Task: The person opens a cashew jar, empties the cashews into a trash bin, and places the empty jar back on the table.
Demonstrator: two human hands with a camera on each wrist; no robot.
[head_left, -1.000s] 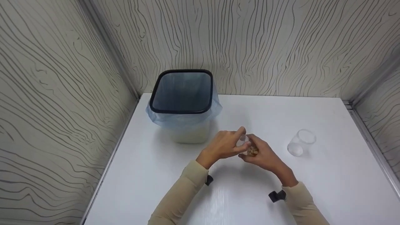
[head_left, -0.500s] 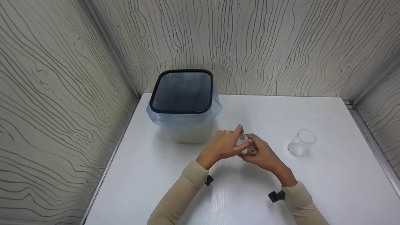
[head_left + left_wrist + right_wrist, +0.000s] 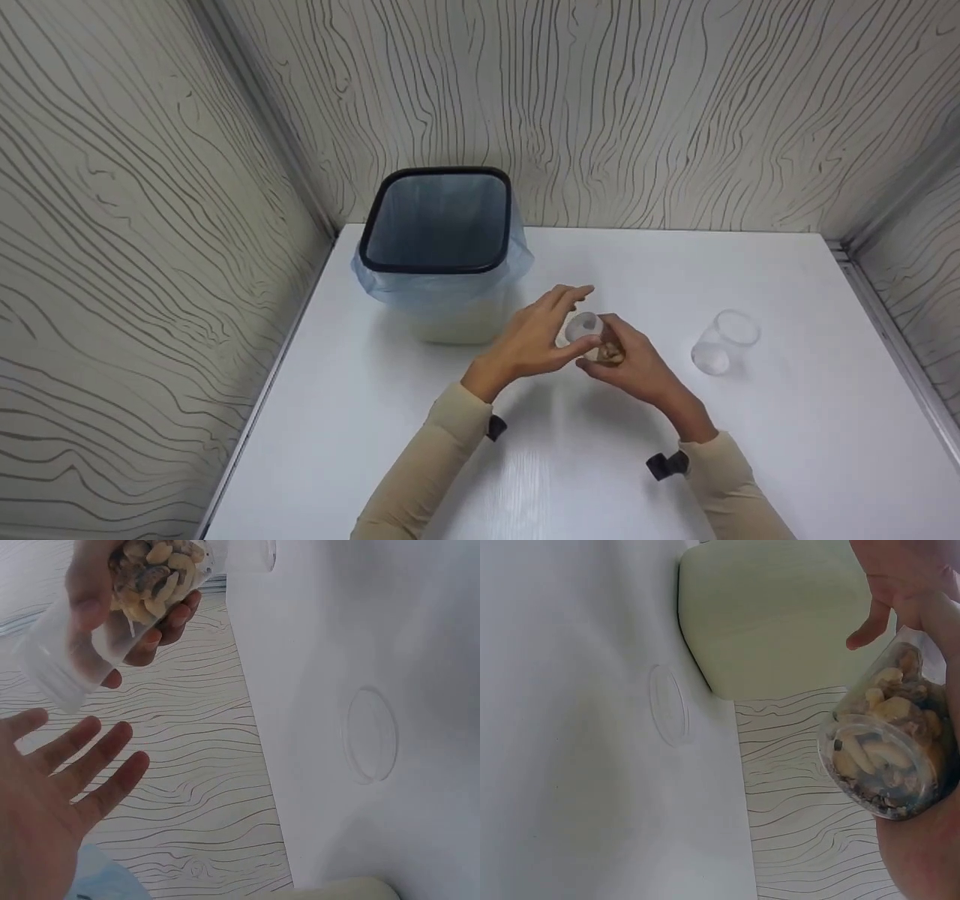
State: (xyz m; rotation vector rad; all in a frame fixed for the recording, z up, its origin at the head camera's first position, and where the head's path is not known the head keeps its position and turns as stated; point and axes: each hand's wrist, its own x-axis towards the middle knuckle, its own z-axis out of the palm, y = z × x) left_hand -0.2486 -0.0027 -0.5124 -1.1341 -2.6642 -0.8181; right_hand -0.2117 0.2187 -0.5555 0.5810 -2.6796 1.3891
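Note:
My right hand [image 3: 637, 367] grips a clear plastic cup [image 3: 583, 328], tilted with its mouth towards my left hand. Pale curved pieces and darker bits, like a mix of cashews and other nuts [image 3: 154, 581], fill its lower part. My left hand [image 3: 529, 341] is beside the cup's mouth, fingers stretched out straight; the left wrist view has a gap between those fingers and the rim. In the head view its thumb overlaps the cup, and I cannot tell whether it touches. A clear round lid [image 3: 370, 736] lies on the white table below the hands.
To the right stands a second clear cup [image 3: 712, 352]. A pale bin [image 3: 457, 322] with a black rim and a blue liner is at the back left. Wood-patterned panels [image 3: 585, 112] enclose the table [image 3: 810, 420] at the back and sides.
My left hand's fingers have come away from around the cup's mouth and straightened, and the hand has shifted slightly left. My right hand still holds the cup, whose mouth is now more visible.

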